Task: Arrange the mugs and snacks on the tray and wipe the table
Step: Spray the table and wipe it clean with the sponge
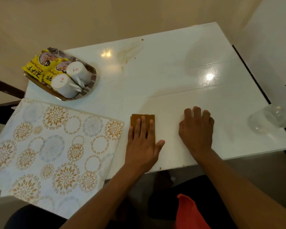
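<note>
A metal tray [91, 80] stands at the table's far left corner. On it lie two white mugs, one [77, 71] behind the other [64, 85], both on their sides, beside two yellow snack packets [35, 66]. My left hand [143, 142] presses flat on a folded brown cloth [135, 119] near the white table's [172, 66] front edge. My right hand [196, 128] rests on the bare table to the right of the cloth, fingers slightly bent, holding nothing.
A patterned placemat [53, 146] covers the near left of the table and overhangs its edge. A clear plastic bottle [271, 118] lies at the right edge. A faint stain [129, 53] marks the far middle. A red cloth [190, 212] lies on my lap.
</note>
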